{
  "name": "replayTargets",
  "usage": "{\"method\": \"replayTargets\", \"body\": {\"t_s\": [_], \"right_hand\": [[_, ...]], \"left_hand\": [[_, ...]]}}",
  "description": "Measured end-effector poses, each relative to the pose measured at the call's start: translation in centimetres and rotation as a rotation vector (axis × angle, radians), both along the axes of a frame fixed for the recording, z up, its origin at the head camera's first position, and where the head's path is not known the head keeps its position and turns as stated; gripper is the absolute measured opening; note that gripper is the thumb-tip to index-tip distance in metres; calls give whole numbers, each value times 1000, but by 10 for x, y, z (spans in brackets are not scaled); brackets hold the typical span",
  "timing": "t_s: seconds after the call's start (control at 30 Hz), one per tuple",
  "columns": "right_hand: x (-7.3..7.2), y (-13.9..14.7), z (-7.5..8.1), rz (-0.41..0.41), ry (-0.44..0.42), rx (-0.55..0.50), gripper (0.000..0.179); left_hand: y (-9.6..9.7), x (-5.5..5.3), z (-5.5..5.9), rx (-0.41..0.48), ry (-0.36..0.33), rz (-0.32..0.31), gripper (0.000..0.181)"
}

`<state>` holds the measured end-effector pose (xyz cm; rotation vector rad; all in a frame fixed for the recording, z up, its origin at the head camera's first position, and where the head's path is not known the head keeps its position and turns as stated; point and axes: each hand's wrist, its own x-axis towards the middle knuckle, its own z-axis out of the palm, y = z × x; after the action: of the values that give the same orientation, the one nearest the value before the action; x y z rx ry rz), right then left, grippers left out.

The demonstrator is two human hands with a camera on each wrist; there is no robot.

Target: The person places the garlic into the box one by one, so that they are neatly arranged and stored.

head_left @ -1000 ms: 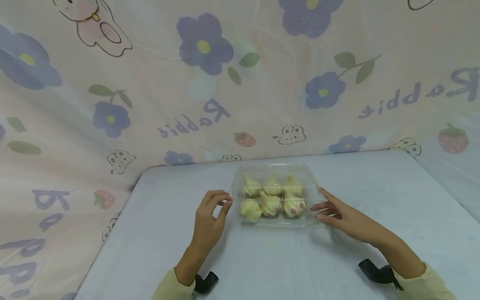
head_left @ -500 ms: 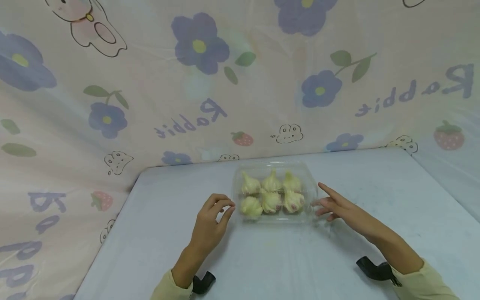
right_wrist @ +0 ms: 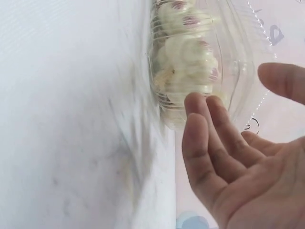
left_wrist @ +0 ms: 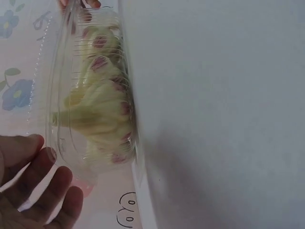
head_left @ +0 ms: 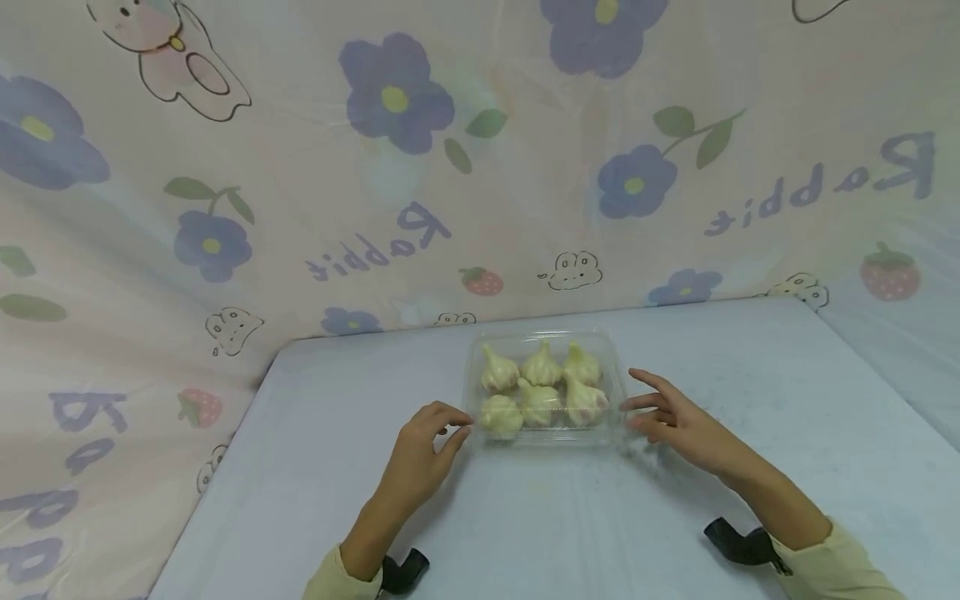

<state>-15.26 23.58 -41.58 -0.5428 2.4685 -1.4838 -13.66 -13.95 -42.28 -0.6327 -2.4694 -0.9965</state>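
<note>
A clear plastic clamshell box stands on the white table, with several pale garlic bulbs in two rows showing through it. At its left front corner, my left hand pinches the rim between thumb and index fingertip; the other fingers are bent and off the box. My right hand is at the box's right side, its fingers spread and slightly bent. In the right wrist view, fingertips overlap the box's ridged side wall, while the thumb stands apart from it.
A white cover spreads over the table around the box. Behind and to the left hangs a printed cloth with flowers and rabbits. Black mounts show beside both sleeve cuffs.
My left hand has moved slightly forward and right along the box's left edge, down to its front corner. My right hand has shifted slightly left, its fingers opening and bending again.
</note>
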Motion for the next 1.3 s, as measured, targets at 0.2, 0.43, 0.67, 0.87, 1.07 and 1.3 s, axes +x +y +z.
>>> {"method": "replayTargets", "body": {"t_s": [0.2, 0.43, 0.67, 0.87, 1.07, 1.3], "right_hand": [[1, -5, 1, -25, -24, 19, 73], [1, -6, -1, -15, -45, 8, 73], [1, -5, -1, -28, -43, 20, 74], [-1, -4, -1, -18, -44, 21, 73], [-1, -1, -3, 16, -40, -1, 73], [-3, -1, -5, 30, -48, -17, 75]], "left_hand": [[0, -1, 0, 155, -212, 66, 13], [3, -2, 1, 390, -480, 132, 18], [5, -6, -3, 541, -619, 120, 27], [7, -6, -5, 645, -729, -11, 46], [8, -6, -7, 687, -760, -45, 57], [9, -6, -9, 720, -778, -52, 63]]}}
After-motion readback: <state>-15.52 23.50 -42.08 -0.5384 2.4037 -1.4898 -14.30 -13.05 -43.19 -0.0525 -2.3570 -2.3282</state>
